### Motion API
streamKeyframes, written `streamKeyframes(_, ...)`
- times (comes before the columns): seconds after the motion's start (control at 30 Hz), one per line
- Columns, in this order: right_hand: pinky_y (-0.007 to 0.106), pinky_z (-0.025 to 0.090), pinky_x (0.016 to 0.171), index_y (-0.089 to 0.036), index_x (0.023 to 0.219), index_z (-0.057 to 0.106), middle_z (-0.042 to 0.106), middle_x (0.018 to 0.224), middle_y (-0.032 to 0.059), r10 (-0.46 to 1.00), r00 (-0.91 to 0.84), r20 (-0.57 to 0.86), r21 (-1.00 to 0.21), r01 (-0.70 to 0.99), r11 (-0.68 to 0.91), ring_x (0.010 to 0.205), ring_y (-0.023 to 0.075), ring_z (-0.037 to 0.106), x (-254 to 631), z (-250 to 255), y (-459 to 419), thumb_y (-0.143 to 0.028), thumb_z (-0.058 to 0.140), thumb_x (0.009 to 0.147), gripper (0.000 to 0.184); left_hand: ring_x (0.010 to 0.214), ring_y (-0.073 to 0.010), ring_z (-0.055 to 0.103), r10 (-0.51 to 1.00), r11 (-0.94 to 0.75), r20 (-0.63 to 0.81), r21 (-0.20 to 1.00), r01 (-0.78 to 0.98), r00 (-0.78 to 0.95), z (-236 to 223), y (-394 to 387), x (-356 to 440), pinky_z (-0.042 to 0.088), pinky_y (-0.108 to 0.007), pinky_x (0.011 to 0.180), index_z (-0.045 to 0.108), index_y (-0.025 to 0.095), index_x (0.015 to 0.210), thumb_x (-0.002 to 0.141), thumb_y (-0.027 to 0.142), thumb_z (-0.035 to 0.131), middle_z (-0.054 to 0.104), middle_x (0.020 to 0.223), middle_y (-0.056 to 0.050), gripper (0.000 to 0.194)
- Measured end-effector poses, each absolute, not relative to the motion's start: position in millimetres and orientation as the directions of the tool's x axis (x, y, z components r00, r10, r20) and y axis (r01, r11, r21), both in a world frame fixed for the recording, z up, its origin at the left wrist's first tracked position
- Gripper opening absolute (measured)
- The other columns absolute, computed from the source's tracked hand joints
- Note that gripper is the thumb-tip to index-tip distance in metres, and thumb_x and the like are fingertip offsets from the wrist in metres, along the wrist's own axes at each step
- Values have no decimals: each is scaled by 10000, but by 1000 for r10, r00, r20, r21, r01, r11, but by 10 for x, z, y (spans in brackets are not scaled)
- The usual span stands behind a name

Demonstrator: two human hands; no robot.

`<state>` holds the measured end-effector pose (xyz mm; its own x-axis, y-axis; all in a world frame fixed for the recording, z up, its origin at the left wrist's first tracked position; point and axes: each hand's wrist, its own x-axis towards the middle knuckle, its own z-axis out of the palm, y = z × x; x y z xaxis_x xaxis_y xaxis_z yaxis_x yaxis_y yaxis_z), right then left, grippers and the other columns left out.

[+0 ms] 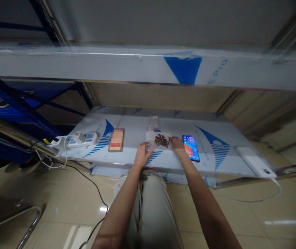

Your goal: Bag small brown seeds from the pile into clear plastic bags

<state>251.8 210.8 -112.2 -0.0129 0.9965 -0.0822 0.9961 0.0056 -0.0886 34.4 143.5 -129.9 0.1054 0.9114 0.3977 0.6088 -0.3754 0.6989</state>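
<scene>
A heap of small dark brown pieces (161, 140) lies on a white sheet (151, 136) in the middle of the shelf. At the sheet's front left corner, my left hand (142, 156) is closed around a small clear object (149, 148), perhaps a cup or lid. My right hand (177, 144) has its fingertips pinched together at the right edge of the sheet, beside the heap; what they hold, if anything, is too small to make out. Behind the sheet sits a clear plastic container or bag (154, 122). Just right of my right hand is a lit phone (190, 148).
A blurred-out phone-like rectangle (116, 140) lies left of my hands. A white power strip (87, 139) with plugs is at the shelf's left end, and a white corded device (254, 162) at its right. An upper shelf edge (98, 65) crosses above.
</scene>
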Motion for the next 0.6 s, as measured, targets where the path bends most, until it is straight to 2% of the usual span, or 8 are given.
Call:
streamKeyframes(0.2, 220, 406, 670, -160, 1039, 524, 586, 965, 114, 1000, 28, -8, -53, 998, -29, 851, 159, 578, 2604, -1044, 2039, -120, 344, 847, 266, 923, -192, 489, 915, -371, 389, 702, 607, 110, -1276, 1433, 334, 397, -339, 817, 453, 170, 1042, 787, 390, 459, 538, 974, -73, 337)
streamKeyframes(0.33, 250, 414, 669, -230, 1025, 559, 547, 1036, 100, 998, -37, -43, 9, 999, 37, 897, 195, 558, 2687, -996, 2019, -146, 429, 807, 267, 912, -194, 495, 915, -376, 387, 706, 600, 117, -1271, 1445, 337, 399, -348, 813, 459, 168, 1037, 786, 384, 462, 535, 975, -76, 331)
streamKeyframes(0.47, 246, 403, 671, -171, 929, 614, 567, 982, 121, 993, -41, -109, -27, 999, 38, 855, 187, 567, 2735, -1017, 2052, -134, 445, 796, 218, 893, -194, 503, 915, -373, 387, 707, 601, 114, -1267, 1444, 350, 405, -349, 800, 461, 166, 1043, 782, 379, 470, 539, 949, -78, 337)
streamKeyframes(0.6, 197, 375, 708, -118, 902, 620, 590, 951, 117, 988, -80, -130, -126, 990, 63, 842, 147, 562, 2790, -1078, 2110, -58, 490, 737, 219, 901, -194, 502, 914, -377, 389, 702, 605, 119, -1265, 1437, 348, 407, -347, 797, 460, 166, 1046, 783, 373, 470, 543, 954, -77, 335)
